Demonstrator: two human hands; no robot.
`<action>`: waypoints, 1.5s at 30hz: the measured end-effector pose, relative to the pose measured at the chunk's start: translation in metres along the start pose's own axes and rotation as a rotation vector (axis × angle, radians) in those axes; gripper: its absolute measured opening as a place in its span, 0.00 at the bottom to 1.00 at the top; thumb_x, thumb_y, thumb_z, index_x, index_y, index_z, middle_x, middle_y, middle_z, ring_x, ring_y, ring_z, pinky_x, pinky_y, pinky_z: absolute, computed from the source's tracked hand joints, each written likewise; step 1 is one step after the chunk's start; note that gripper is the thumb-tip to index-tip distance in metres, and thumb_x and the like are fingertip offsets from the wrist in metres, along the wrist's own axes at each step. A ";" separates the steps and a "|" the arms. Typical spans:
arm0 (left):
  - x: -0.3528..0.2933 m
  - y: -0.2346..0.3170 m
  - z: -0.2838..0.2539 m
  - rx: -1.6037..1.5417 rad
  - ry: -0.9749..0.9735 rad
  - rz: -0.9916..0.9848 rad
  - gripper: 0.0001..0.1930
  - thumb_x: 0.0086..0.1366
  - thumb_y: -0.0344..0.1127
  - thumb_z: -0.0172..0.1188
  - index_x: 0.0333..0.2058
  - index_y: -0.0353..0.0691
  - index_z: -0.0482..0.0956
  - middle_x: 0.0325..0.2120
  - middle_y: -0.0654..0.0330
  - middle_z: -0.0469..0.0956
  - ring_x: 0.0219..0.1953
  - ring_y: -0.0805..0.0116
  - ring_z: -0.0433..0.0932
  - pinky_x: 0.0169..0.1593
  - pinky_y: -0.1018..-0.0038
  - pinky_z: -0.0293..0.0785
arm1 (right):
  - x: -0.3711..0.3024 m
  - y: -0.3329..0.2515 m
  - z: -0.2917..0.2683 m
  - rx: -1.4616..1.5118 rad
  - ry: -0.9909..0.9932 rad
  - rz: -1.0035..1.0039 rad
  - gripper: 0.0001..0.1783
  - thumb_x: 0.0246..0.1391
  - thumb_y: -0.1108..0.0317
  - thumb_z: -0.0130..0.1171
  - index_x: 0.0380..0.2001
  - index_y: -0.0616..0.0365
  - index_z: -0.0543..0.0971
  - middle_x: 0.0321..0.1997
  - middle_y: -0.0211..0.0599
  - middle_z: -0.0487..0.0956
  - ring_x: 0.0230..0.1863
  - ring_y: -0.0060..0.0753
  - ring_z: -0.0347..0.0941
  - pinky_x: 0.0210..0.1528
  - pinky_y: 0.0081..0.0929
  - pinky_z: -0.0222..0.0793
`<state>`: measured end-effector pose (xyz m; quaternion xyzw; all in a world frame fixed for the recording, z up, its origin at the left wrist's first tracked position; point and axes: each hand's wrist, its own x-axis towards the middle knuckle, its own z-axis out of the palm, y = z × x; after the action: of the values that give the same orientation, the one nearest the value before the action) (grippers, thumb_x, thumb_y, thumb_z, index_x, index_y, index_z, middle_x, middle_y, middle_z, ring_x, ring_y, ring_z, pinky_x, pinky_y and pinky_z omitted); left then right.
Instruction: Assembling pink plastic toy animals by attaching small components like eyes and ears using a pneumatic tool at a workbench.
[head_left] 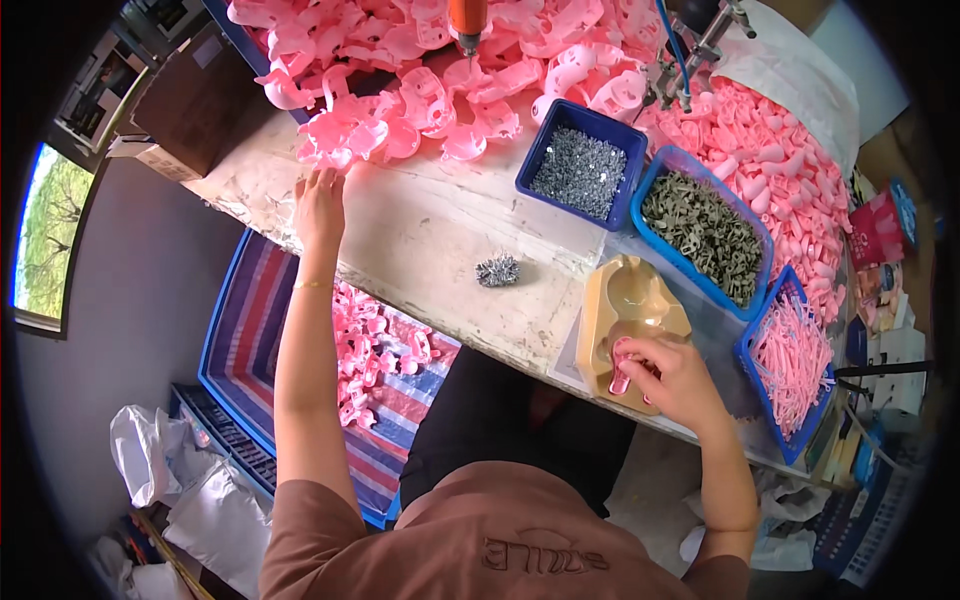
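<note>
My left hand [320,208] reaches to the near edge of a heap of pink plastic shells [430,100], its fingers stretched out and its fingertips at the lowest shells. Between the fingers and thumb of my right hand [672,378] is a small pink plastic piece [621,366]. That hand rests over the near end of a tan moulded holder [645,290] with shaped hollows, and hides part of it. A small pile of silver screws [497,270] lies on the worktable [420,235] between my hands.
An orange power screwdriver [467,22] hangs over the shells. Right of centre stand a blue bin of screws [580,165], a blue tray of dull metal clips [705,235] and a blue basket of pink strips [790,360]. Small pink parts [770,170] are heaped behind; a striped-lined bin [270,340] sits below left.
</note>
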<state>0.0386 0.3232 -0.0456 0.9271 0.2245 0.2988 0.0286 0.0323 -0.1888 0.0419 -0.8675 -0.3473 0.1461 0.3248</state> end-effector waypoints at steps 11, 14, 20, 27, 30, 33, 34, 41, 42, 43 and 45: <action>-0.090 0.058 -0.074 -2.091 -0.295 -0.590 0.22 0.73 0.41 0.49 0.60 0.37 0.66 0.50 0.54 0.76 0.50 0.57 0.77 0.58 0.53 0.73 | 0.021 -0.022 0.014 0.059 0.025 0.002 0.09 0.58 0.64 0.63 0.37 0.57 0.81 0.32 0.39 0.82 0.27 0.40 0.79 0.35 0.36 0.73; -0.120 0.098 -0.083 -2.339 -0.644 -0.610 0.28 0.71 0.44 0.48 0.64 0.34 0.62 0.56 0.46 0.74 0.53 0.49 0.76 0.58 0.50 0.71 | 0.026 -0.046 0.023 0.231 0.085 0.123 0.15 0.57 0.66 0.65 0.45 0.61 0.80 0.36 0.39 0.82 0.36 0.34 0.81 0.39 0.29 0.74; -0.157 0.172 -0.090 -2.348 -1.063 -0.615 0.29 0.71 0.43 0.52 0.66 0.40 0.58 0.62 0.49 0.66 0.60 0.50 0.71 0.58 0.52 0.74 | 0.004 -0.055 -0.003 0.192 0.193 -0.091 0.30 0.50 0.66 0.72 0.55 0.62 0.74 0.49 0.47 0.80 0.46 0.44 0.78 0.47 0.33 0.72; -0.155 0.233 -0.103 -1.321 -0.736 0.235 0.40 0.62 0.34 0.67 0.68 0.36 0.53 0.64 0.48 0.61 0.62 0.56 0.67 0.60 0.62 0.69 | -0.042 -0.026 -0.030 -0.181 0.420 -0.234 0.15 0.38 0.77 0.74 0.33 0.61 0.81 0.43 0.37 0.82 0.42 0.40 0.77 0.43 0.32 0.73; -0.160 0.257 -0.100 -1.131 -0.575 0.413 0.48 0.56 0.36 0.72 0.69 0.36 0.50 0.67 0.45 0.57 0.68 0.49 0.60 0.67 0.57 0.60 | -0.044 0.002 0.002 -0.266 0.434 -0.217 0.15 0.39 0.76 0.71 0.35 0.59 0.83 0.42 0.34 0.81 0.42 0.41 0.76 0.45 0.34 0.72; -0.164 0.270 -0.094 -1.041 -0.471 0.521 0.53 0.51 0.38 0.76 0.70 0.36 0.50 0.68 0.44 0.56 0.69 0.43 0.55 0.70 0.55 0.54 | -0.045 0.017 0.017 -0.358 0.379 -0.199 0.16 0.42 0.74 0.70 0.38 0.57 0.84 0.43 0.35 0.80 0.45 0.41 0.75 0.49 0.37 0.72; -0.165 0.272 -0.093 -0.991 -0.495 0.550 0.53 0.50 0.38 0.76 0.70 0.36 0.51 0.68 0.44 0.56 0.69 0.43 0.55 0.70 0.55 0.54 | -0.047 0.021 0.020 -0.278 0.353 -0.188 0.17 0.43 0.73 0.69 0.40 0.57 0.83 0.45 0.36 0.80 0.47 0.42 0.75 0.50 0.38 0.72; -0.157 0.279 -0.092 -0.814 -0.544 0.653 0.52 0.47 0.37 0.75 0.69 0.39 0.56 0.69 0.49 0.56 0.70 0.44 0.53 0.70 0.54 0.54 | -0.053 0.021 -0.016 -0.280 0.340 -0.062 0.31 0.44 0.66 0.70 0.55 0.57 0.76 0.59 0.40 0.73 0.58 0.48 0.70 0.60 0.42 0.67; -0.156 0.280 -0.091 -0.818 -0.548 0.660 0.52 0.47 0.37 0.75 0.69 0.39 0.56 0.69 0.49 0.56 0.70 0.44 0.53 0.70 0.54 0.54 | -0.054 0.027 -0.017 -0.252 0.309 -0.031 0.35 0.44 0.65 0.71 0.58 0.57 0.74 0.61 0.41 0.71 0.60 0.50 0.67 0.62 0.43 0.65; -0.156 0.280 -0.090 -0.793 -0.576 0.668 0.52 0.47 0.37 0.75 0.69 0.40 0.56 0.69 0.49 0.56 0.70 0.44 0.53 0.70 0.53 0.54 | -0.055 0.032 -0.016 -0.253 0.313 -0.024 0.35 0.44 0.65 0.71 0.58 0.57 0.74 0.61 0.41 0.71 0.60 0.50 0.67 0.62 0.43 0.65; -0.156 0.282 -0.089 -0.769 -0.608 0.679 0.52 0.47 0.37 0.75 0.69 0.40 0.57 0.69 0.50 0.56 0.71 0.44 0.52 0.70 0.53 0.53 | -0.054 0.039 -0.012 -0.182 0.249 -0.038 0.35 0.44 0.65 0.70 0.58 0.56 0.74 0.60 0.40 0.72 0.59 0.51 0.67 0.62 0.45 0.65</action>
<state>-0.0115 -0.0042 -0.0043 0.9142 -0.2268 0.0721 0.3280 0.0187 -0.2533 0.0263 -0.8981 -0.3324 -0.0011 0.2879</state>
